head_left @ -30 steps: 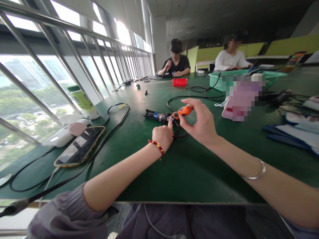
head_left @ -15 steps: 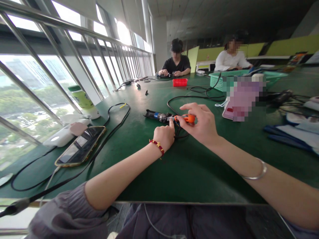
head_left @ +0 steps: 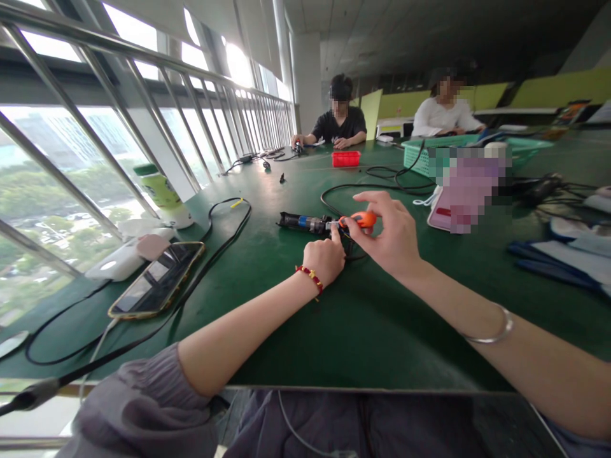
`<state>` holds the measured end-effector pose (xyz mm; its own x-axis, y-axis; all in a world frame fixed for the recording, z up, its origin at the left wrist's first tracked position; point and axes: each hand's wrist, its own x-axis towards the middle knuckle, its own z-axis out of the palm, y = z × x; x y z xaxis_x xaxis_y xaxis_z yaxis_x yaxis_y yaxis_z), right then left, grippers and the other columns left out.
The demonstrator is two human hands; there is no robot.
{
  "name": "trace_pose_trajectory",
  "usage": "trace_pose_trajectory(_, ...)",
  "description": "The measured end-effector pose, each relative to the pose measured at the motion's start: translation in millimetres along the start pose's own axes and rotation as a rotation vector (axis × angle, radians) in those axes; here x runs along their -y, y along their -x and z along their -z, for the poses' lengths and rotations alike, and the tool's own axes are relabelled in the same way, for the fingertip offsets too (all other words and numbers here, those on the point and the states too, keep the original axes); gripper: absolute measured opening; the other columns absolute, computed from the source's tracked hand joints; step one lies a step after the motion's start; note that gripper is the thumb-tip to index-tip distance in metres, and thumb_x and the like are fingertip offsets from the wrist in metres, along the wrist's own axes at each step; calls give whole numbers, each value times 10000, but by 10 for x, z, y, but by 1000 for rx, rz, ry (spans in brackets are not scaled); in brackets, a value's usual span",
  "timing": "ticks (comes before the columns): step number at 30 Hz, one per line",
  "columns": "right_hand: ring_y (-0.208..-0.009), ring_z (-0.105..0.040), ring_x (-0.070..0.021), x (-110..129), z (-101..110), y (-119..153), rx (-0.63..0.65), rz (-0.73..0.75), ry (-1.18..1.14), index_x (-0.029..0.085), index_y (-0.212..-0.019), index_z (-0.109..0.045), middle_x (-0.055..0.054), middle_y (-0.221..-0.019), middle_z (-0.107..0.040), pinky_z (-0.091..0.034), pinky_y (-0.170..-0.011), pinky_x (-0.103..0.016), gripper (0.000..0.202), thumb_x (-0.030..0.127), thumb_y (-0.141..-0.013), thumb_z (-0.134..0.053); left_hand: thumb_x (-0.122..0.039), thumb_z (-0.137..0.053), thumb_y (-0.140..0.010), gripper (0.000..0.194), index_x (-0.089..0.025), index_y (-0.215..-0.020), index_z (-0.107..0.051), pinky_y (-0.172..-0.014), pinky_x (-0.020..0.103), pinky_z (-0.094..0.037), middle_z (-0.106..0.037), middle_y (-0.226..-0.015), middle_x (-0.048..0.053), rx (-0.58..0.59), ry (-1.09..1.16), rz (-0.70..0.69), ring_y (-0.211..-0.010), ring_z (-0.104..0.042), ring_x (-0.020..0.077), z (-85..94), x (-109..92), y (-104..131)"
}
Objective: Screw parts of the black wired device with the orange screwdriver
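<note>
A black cylindrical device point(head_left: 296, 221) with a blue band lies on the green table, its far end pointing left. In my right hand point(head_left: 395, 236) is a small orange-handled screwdriver point(head_left: 365, 220), pinched between thumb and fingers. Its thin metal shaft points left to the device's right end. My left hand point(head_left: 324, 257) is closed at that same end, index finger stretched up against the device beside the screwdriver tip. The other left fingers are curled, and what lies under them is hidden. Dark thin wires show below the two hands.
To the left lie a phone point(head_left: 157, 280), a white case point(head_left: 119, 257), a green-lidded bottle point(head_left: 162, 194) and black cables. A red basket point(head_left: 346, 159), green basket point(head_left: 417, 159), pink phone-like item point(head_left: 458, 197) and gloves point(head_left: 563, 261) stand further off. Two people sit across.
My left hand has shifted slightly right. The screwdriver's handle has tilted up a little, with the right fingers slightly higher. Across the table, the dark-shirted person's hand has moved left.
</note>
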<state>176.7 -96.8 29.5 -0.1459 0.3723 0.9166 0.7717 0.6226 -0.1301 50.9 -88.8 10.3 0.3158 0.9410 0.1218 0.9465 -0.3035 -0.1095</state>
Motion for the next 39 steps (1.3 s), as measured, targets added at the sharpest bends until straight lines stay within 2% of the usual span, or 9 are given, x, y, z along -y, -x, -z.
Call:
trace_pose_trajectory(4,-764,-584,-189,-9,7,-1,-29,30,-38,196,-1123,-483,-41,-879,-637,-452,-753,-341,355,248,-773,-517,-303,-361,-898,599,-18,-1406,-220,-670,311,-484,-685,-861,160,6,-4,6,-818,-667,245,8,14,21)
trace_pose_trajectory(11,-610,-545,-177,-14,9,-7,4,-7,26,221,-943,-549,27,-586,-598,-448,-712,-329,199,342,-786,-562,-318,-360,-900,644,-27,-1428,-135,-689,305,-473,-688,-854,146,52,-26,30,-841,-664,246,29,6,21)
trace_pose_trajectory(16,-767,-582,-185,-15,21,-20,-42,41,-23,188,-1089,-496,-40,-891,-649,-453,-741,-323,337,229,-757,-538,-329,-351,-902,639,-20,-1423,-150,-676,318,-479,-684,-877,157,40,-23,-11,-845,-663,263,30,31,29)
trace_pose_trajectory(18,-732,-573,-185,-11,24,-22,-33,32,-10,189,-1060,-513,-30,-833,-649,-450,-735,-324,307,239,-758,-544,-335,-355,-901,647,-22,-1425,-139,-679,313,-477,-686,-871,153,42,-27,-11,-842,-664,260,26,39,31)
trace_pose_trajectory(21,-628,-539,-181,-5,26,-19,-1,-8,26,210,-936,-554,12,-608,-595,-446,-718,-326,186,319,-785,-552,-332,-365,-899,649,-25,-1426,-142,-678,307,-474,-688,-869,150,47,-29,-2,-833,-665,256,28,39,33)
trace_pose_trajectory(23,-619,-536,-181,-5,28,-20,-1,-13,30,213,-918,-560,17,-576,-576,-448,-716,-324,176,330,-787,-552,-325,-363,-901,646,-22,-1426,-139,-677,305,-470,-688,-874,153,52,-29,-4,-836,-665,254,37,32,35)
trace_pose_trajectory(28,-686,-566,-169,-8,29,-24,-33,19,-14,199,-1063,-513,-29,-876,-655,-455,-734,-317,314,240,-754,-547,-330,-351,-914,642,-10,-1428,-136,-659,295,-463,-688,-864,162,75,-60,5,-829,-665,242,70,1,50)
trace_pose_trajectory(33,-641,-555,-177,-6,28,-15,15,-12,42,211,-880,-566,10,-605,-607,-449,-743,-328,161,349,-801,-539,-336,-354,-920,631,-8,-1424,-162,-648,300,-463,-691,-841,157,81,-91,26,-814,-665,245,82,-26,56)
trace_pose_trajectory(39,-778,-582,-186,0,35,-22,3,28,-7,196,-1077,-515,-46,-947,-655,-452,-754,-324,313,245,-769,-521,-346,-357,-920,649,-9,-1429,-135,-650,305,-467,-690,-867,165,85,-80,12,-816,-666,246,70,-10,52)
